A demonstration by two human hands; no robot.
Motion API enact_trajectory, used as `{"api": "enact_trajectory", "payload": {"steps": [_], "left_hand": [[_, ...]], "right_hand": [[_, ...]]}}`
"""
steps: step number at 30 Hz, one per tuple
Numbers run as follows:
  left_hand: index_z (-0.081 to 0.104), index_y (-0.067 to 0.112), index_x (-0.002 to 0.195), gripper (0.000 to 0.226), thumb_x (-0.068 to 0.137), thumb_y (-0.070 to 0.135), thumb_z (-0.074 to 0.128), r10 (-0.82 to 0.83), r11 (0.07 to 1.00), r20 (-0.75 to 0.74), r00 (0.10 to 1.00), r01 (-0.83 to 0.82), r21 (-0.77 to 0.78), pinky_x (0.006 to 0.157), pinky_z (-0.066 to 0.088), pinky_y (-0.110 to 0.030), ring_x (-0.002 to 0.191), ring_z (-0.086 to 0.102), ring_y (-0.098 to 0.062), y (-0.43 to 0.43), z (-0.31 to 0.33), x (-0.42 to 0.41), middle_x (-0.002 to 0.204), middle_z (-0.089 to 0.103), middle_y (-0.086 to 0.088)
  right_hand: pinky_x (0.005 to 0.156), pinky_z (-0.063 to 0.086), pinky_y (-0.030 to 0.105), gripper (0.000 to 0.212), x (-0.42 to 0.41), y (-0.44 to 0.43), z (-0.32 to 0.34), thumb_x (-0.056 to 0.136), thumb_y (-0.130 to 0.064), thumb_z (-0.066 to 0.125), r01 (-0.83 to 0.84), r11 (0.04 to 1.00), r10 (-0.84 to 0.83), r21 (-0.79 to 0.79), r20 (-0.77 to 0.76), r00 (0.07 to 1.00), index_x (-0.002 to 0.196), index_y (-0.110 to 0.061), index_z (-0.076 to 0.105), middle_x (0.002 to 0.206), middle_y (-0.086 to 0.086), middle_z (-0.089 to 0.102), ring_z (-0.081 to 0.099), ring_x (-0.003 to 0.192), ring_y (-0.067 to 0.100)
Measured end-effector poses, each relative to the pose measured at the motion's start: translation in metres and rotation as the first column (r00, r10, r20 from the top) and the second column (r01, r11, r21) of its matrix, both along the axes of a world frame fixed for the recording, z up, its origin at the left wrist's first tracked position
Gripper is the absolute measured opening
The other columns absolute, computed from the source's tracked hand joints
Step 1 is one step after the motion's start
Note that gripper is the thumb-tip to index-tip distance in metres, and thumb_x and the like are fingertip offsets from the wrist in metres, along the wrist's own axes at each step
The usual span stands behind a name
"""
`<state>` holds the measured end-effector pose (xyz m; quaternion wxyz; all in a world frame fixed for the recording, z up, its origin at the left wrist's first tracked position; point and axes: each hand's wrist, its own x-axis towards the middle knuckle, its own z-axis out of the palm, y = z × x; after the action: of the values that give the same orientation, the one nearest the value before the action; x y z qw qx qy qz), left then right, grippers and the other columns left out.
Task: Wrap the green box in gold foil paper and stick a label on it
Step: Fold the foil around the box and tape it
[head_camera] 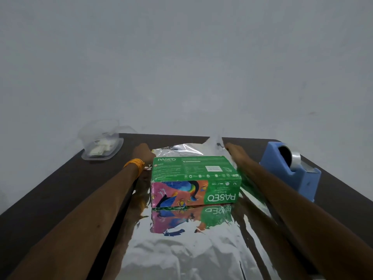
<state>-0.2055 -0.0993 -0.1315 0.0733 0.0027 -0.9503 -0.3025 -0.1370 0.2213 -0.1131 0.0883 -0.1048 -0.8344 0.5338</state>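
Nearest the lower frame edge, a shiny crinkled foil sheet (181, 255) runs out of view. It mirrors the green rectangular cardboard box (194, 178) lying flat at its middle on the dark brown table (60, 188). Bare table flanks both forearms. Beyond the box, the left hand (143, 152) sits at the foil's far left corner, fingers hidden. The blurred right hand (235, 151) meets the raised far edge. Whether either grasps the foil cannot be told. A blue tape dispenser (292, 168) stands right, and a clear plastic tub (102, 146) sits at the far left corner.

Dark brown table (60, 184) against plain grey wall (181, 57).
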Motion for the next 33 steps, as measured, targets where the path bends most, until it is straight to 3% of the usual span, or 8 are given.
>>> {"api": "enact_trajectory", "payload": {"steps": [4, 10, 13, 16, 21, 24, 30, 33], "left_hand": [[0.073, -0.007, 0.081, 0.014, 0.081, 0.005, 0.065, -0.005, 0.982, 0.011, 1.000, 0.003, 0.188, 0.076, 0.055, -0.039, 0.078, 0.065, -0.032, 0.004, -0.001, 0.002, 0.088, 0.072, -0.021], [0.065, 0.003, 0.098, 0.028, 0.073, -0.008, 0.073, 0.026, 0.886, -0.027, 0.999, -0.011, 0.463, 0.088, 0.053, -0.038, 0.100, 0.060, -0.029, 0.003, 0.008, 0.016, 0.105, 0.062, -0.014], [0.054, 0.004, 0.109, 0.048, 0.069, -0.009, 0.078, 0.027, 0.753, -0.007, 1.000, -0.016, 0.658, 0.087, 0.046, -0.036, 0.107, 0.053, -0.028, 0.005, 0.018, 0.024, 0.112, 0.054, -0.016], [0.031, -0.004, 0.144, 0.091, 0.069, -0.001, 0.082, 0.017, 0.669, 0.044, 0.999, -0.044, 0.742, 0.082, 0.046, -0.037, 0.115, 0.049, -0.031, 0.002, 0.026, 0.027, 0.130, 0.047, -0.020], [0.062, -0.013, 0.097, 0.038, 0.063, -0.005, 0.078, -0.032, 0.661, 0.026, 0.999, 0.002, 0.751, 0.056, 0.044, -0.023, 0.070, 0.054, -0.026, -0.007, 0.034, 0.040, 0.068, 0.060, -0.010], [0.048, -0.004, 0.132, 0.083, 0.054, 0.000, 0.078, -0.085, 0.580, -0.038, 0.996, 0.080, 0.811, 0.079, 0.048, -0.034, 0.095, 0.058, -0.029, -0.010, 0.043, 0.053, 0.099, 0.061, -0.015], [0.040, 0.014, 0.144, 0.090, 0.067, -0.021, 0.070, -0.130, 0.687, -0.176, 0.976, 0.217, 0.693, 0.064, 0.058, -0.032, 0.101, 0.058, -0.029, -0.017, 0.051, 0.092, 0.122, 0.052, -0.014], [0.046, 0.019, 0.136, 0.078, 0.073, -0.023, 0.066, -0.143, 0.751, -0.213, 0.967, 0.246, 0.613, 0.060, 0.057, -0.024, 0.095, 0.057, -0.023, -0.018, 0.049, 0.108, 0.115, 0.052, -0.006]], "right_hand": [[0.092, 0.054, 0.042, 0.068, -0.001, -0.008, 0.004, 0.075, -0.076, 0.063, -0.116, 0.988, 0.118, -0.103, 0.015, 0.993, 0.108, -0.018, 0.072, 0.108, 0.006, 0.074, 0.070, 0.096, 0.026], [0.076, 0.057, 0.036, 0.029, -0.001, -0.015, 0.010, 0.078, -0.013, 0.077, 0.076, 0.958, -0.041, 0.275, -0.132, 0.990, 0.102, 0.003, 0.072, 0.103, 0.019, 0.073, 0.069, 0.096, 0.030], [0.056, 0.050, 0.018, 0.004, 0.002, -0.014, 0.012, 0.078, 0.000, 0.069, 0.140, 0.974, -0.108, 0.176, -0.182, 0.977, 0.079, 0.001, 0.073, 0.076, 0.013, 0.071, 0.065, 0.069, 0.016], [0.049, 0.039, 0.021, 0.013, 0.010, -0.009, 0.018, 0.078, 0.002, 0.070, 0.124, 0.990, -0.111, 0.071, -0.162, 0.980, 0.067, 0.000, 0.063, 0.059, 0.007, 0.053, 0.047, 0.056, 0.016], [0.057, 0.032, 0.029, 0.030, 0.026, 0.003, 0.025, 0.059, -0.007, 0.079, 0.116, 0.992, -0.122, -0.042, -0.172, 0.978, 0.072, 0.006, 0.055, 0.068, 0.010, 0.041, 0.041, 0.065, 0.018], [0.050, 0.043, 0.026, 0.027, 0.045, 0.007, 0.028, 0.060, 0.001, 0.077, 0.063, 0.985, -0.090, -0.159, -0.173, 0.981, 0.079, 0.012, 0.062, 0.061, 0.011, 0.056, 0.054, 0.053, 0.018], [0.046, 0.049, 0.026, 0.016, 0.089, 0.019, 0.031, 0.075, 0.018, 0.069, 0.013, 0.997, -0.029, -0.075, -0.226, 0.974, 0.089, 0.011, 0.067, 0.073, 0.023, 0.065, 0.059, 0.053, 0.025], [0.071, 0.058, 0.035, 0.020, 0.100, 0.026, 0.024, 0.080, 0.018, 0.067, 0.045, 0.995, -0.060, -0.084, -0.190, 0.980, 0.097, 0.008, 0.070, 0.088, 0.025, 0.070, 0.065, 0.073, 0.027]]}}
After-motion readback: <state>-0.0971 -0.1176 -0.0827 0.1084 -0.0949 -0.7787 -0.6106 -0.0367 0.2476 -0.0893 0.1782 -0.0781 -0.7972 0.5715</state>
